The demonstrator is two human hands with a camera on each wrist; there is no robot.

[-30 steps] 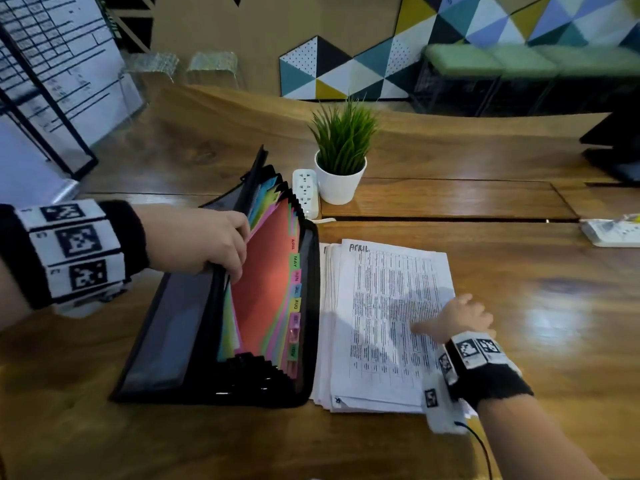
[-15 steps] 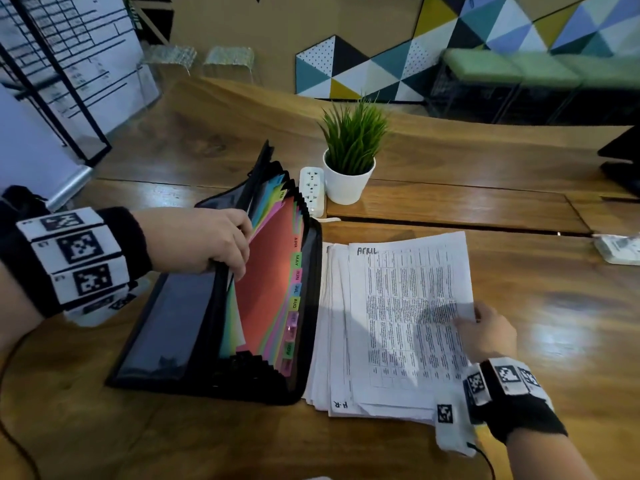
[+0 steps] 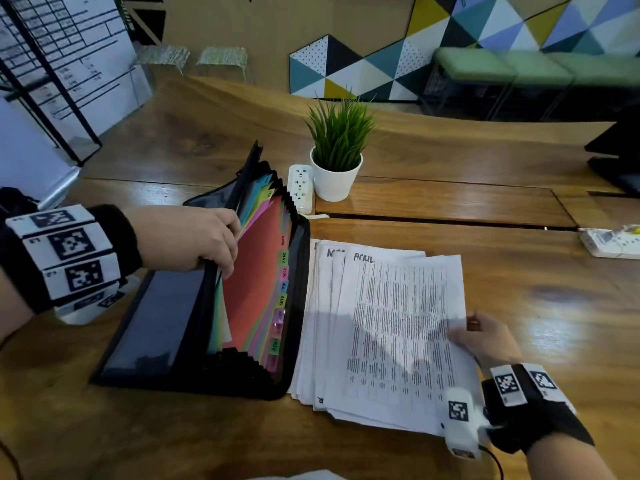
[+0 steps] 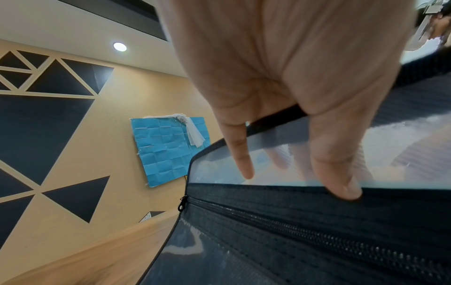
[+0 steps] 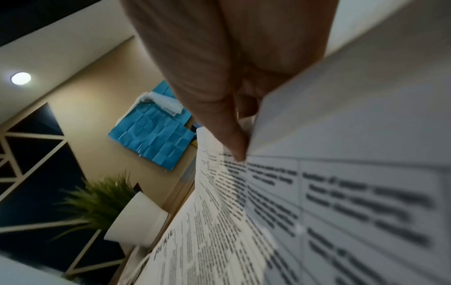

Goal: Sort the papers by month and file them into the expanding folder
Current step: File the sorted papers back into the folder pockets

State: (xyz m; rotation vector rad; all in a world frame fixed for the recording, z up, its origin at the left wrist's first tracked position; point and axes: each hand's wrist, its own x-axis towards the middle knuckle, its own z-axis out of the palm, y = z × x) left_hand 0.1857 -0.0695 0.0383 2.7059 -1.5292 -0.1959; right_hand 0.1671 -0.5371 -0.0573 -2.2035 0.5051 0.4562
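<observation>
1. Fingers of my left hand [image 3: 194,239] curl over the top edge of the expanding folder [image 3: 156,323] — they hook into the front pockets and pull the black front wall toward me, so the pockets gape.
2. From the left wrist view, my thumb [image 4: 336,173] presses on the clear front panel of the folder [image 4: 305,231], and the other fingertips show through that panel from behind.
3. My right hand [image 3: 485,337] pinches the right edge of the top sheet [image 3: 398,327], thumb on top; that side of the sheet is raised off the paper stack [image 3: 318,341].
4. In the right wrist view, my thumb [image 5: 219,115] bears down on the printed face of the sheet [image 5: 341,192], close to its edge.
5. The folder lies open on the wooden table [image 3: 519,271], just left of the stack and touching it. Coloured dividers fan out inside — a red one faces up — and tabs down their right side read APR, MAY, JUN, JUL, AUG; the lower ones are too blurred to read.
6. The stack is loosely fanned. One sheet below the top one is headed "APRIL" by hand; the top sheet carries dense printed columns.
7. A potted plant [image 3: 337,157] and a white power strip [image 3: 300,188] stand beyond the folder.
</observation>
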